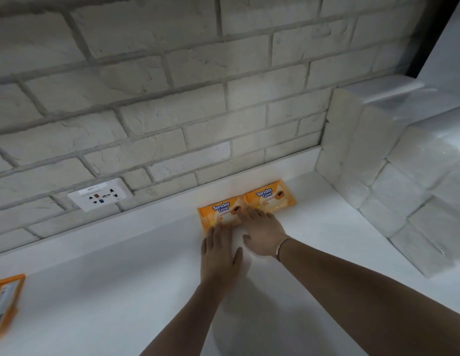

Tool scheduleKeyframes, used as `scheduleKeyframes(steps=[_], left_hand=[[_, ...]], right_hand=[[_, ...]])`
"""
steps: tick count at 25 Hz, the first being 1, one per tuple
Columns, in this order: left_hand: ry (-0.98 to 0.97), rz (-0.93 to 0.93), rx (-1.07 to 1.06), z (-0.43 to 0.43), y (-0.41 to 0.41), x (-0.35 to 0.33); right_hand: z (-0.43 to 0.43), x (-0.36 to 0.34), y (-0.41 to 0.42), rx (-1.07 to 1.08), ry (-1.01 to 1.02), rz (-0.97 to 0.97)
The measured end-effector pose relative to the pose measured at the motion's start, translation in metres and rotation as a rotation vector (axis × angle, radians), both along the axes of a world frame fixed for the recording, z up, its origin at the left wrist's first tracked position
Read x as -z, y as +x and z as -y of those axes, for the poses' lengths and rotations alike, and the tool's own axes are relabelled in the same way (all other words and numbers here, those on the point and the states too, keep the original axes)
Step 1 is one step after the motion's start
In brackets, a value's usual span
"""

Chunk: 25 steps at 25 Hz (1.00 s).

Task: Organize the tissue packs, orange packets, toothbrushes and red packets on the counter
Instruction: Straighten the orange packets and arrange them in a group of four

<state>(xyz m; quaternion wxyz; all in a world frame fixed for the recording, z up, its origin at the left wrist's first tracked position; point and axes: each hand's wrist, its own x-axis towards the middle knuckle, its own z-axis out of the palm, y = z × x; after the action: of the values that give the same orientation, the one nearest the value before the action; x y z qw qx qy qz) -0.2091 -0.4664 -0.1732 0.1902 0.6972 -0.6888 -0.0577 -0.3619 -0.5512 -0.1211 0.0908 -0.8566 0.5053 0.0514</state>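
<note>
Two orange "Tender Love" packets lie flat side by side against the back ledge of the white counter (108,291). My left hand (220,255) lies flat with straight fingers on the near edge of the left orange packet (218,211). My right hand (262,232) presses flat fingers on that packet's right side, where it meets the right orange packet (271,195). A third orange packet (5,304) lies face down at the far left edge of view. White wrapped tissue packs (378,163) are stacked in rows at the right. No toothbrushes or red packets are in view.
A brick wall (172,86) runs along the back, with a white power socket (100,194) set low in it left of the packets. The tissue stack fills the right corner up to a dark frame (434,34).
</note>
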Motion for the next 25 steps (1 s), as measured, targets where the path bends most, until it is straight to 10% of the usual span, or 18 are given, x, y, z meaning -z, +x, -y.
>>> scheduleKeyframes(steps=[5, 14, 25], left_hand=[[0.115, -0.016, -0.027, -0.022, 0.0, -0.007], [0.091, -0.699, -0.08, -0.147, 0.032, -0.089], [0.073, -0.56, -0.303, -0.268, 0.171, -0.089]], right_hand=[[-0.041, -0.01, -0.008, 0.149, -0.008, 0.205], [-0.173, -0.032, 0.027, 0.556, 0.127, 0.495], [-0.301, -0.034, 0.136, 0.539, 0.326, 0.707]])
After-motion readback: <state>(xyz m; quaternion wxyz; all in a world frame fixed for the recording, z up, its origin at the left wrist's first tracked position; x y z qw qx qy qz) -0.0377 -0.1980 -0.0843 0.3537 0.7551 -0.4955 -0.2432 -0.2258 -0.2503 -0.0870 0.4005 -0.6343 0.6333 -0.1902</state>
